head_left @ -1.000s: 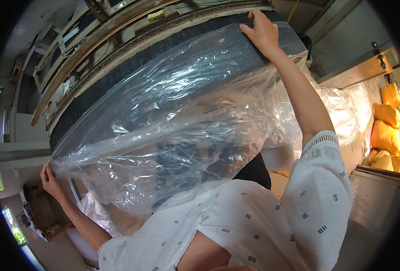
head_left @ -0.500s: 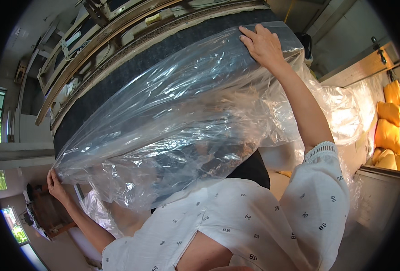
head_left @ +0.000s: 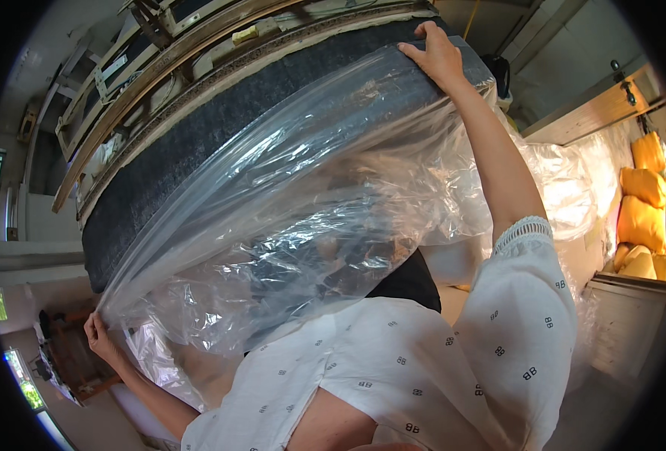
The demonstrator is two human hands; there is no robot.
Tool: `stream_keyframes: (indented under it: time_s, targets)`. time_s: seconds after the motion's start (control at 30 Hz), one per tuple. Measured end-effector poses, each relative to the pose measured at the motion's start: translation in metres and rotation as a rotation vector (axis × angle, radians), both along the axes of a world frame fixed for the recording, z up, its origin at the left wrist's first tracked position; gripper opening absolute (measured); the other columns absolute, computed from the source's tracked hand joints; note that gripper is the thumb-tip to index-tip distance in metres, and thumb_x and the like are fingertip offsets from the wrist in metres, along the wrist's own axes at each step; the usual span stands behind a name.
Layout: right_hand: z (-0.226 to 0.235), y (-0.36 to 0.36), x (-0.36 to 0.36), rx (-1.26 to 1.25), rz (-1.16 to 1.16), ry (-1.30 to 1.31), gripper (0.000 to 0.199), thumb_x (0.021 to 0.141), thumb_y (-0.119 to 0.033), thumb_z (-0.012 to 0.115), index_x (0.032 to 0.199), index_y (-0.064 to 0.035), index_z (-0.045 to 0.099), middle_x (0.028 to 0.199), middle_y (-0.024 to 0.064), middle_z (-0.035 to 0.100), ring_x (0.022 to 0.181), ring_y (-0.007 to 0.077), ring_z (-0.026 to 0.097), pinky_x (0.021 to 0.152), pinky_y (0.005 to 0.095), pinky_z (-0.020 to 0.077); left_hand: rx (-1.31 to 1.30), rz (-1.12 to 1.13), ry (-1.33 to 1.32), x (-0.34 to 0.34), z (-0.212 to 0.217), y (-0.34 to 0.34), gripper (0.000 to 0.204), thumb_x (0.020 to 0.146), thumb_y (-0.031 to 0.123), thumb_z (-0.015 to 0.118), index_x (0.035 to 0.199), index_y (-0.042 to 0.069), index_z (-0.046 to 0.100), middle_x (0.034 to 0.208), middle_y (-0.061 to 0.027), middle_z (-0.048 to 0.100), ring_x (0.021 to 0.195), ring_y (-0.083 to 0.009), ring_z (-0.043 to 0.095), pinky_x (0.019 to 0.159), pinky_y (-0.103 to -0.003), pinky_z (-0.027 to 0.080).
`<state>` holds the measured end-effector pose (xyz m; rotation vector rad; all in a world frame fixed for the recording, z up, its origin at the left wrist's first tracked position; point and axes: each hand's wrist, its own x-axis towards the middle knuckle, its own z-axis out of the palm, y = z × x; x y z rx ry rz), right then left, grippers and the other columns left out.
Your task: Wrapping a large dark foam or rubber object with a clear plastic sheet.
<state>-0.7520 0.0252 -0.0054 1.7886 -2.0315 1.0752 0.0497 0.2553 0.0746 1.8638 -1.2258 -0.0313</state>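
A large clear plastic sheet (head_left: 273, 203), creased and shiny, slopes from the dark padded tabletop (head_left: 149, 192) down over its near edge toward my body. At the left, my left hand (head_left: 102, 337) pinches a gathered corner of the sheet, just past the table's near left corner. Taut folds run from those fingers toward the far right. Over by the table's far right corner, my right hand (head_left: 439, 62) rests on the sheet. Its thumb and bent fingers are apart, and the fingertips are partly out of sight.
Behind the tabletop runs a long wooden rail (head_left: 130, 109) with metal frame parts. More bunched clear plastic (head_left: 566, 184) hangs at the right, near yellow cushion-like bundles (head_left: 643, 222). A wooden panel (head_left: 588, 109) stands at the upper right, and a brown wooden stand (head_left: 74, 349) at the lower left.
My left hand has drawn the sheet's corner toward me, baring more dark tabletop on the left. My right hand's fingers, earlier stretched on the sheet, are now more bent. The view has shifted slightly.
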Motion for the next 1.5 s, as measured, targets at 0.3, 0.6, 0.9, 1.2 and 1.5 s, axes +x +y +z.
stream_keyframes:
  time_s: [0.3, 0.6, 0.9, 1.2, 1.5]
  targets:
    - [0.020, -0.042, -0.007, 0.015, 0.406, -0.070, 0.022, 0.084, -0.025, 0.057, 0.093, -0.0056, 0.058, 0.087, 0.0072, 0.059, 0.085, 0.0218, 0.058, 0.074, 0.0350, 0.0430, -0.313, 0.046, 0.523, 0.033, -0.052, -0.045, 0.032, 0.091, 0.029, 0.053, 0.109, 0.003, 0.053, 0.103, -0.0053, 0.054, 0.093, -0.0158, 0.050, 0.077, -0.029, 0.044]
    - [0.008, -0.071, 0.033, -0.029, -0.236, -0.179, 0.023, 0.087, -0.026, 0.051, 0.095, -0.0045, 0.052, 0.084, 0.0197, 0.062, 0.080, 0.0344, 0.059, 0.072, 0.0424, 0.0443, -0.309, -0.006, -0.227, 0.061, -0.087, -0.235, 0.030, 0.089, 0.032, 0.056, 0.094, 0.002, 0.062, 0.077, -0.0014, 0.057, 0.076, -0.0128, 0.053, 0.070, -0.026, 0.044]
    - [-0.004, -0.109, 0.009, -0.121, -0.026, -0.165, 0.023, 0.083, -0.027, 0.057, 0.090, -0.0051, 0.060, 0.088, 0.0132, 0.057, 0.086, 0.0303, 0.055, 0.078, 0.0377, 0.0429, -0.169, 0.053, -0.004, 0.032, -0.085, -0.305, 0.038, 0.081, 0.042, 0.063, 0.094, 0.007, 0.069, 0.091, -0.0070, 0.067, 0.087, -0.0163, 0.059, 0.079, -0.028, 0.043]
    - [0.004, -0.107, -0.003, -0.087, -0.278, -0.208, 0.033, 0.073, -0.033, 0.065, 0.091, -0.0070, 0.056, 0.107, 0.0179, 0.045, 0.097, 0.0343, 0.050, 0.086, 0.0398, 0.0399, 0.059, 0.207, -0.108, -0.001, -0.074, -0.319, 0.047, 0.077, 0.041, 0.067, 0.093, -0.003, 0.064, 0.088, -0.0074, 0.063, 0.079, -0.0170, 0.056, 0.076, -0.028, 0.042]
    - [0.006, -0.113, -0.011, -0.162, -0.289, -0.403, 0.037, 0.078, -0.036, 0.056, 0.090, -0.0009, 0.054, 0.108, 0.0220, 0.045, 0.104, 0.0374, 0.045, 0.091, 0.0416, 0.0357, -0.132, 0.037, 0.726, 0.091, -0.102, -0.321, 0.028, 0.093, 0.030, 0.044, 0.103, 0.006, 0.056, 0.101, -0.0043, 0.058, 0.087, -0.0149, 0.054, 0.071, -0.028, 0.040]
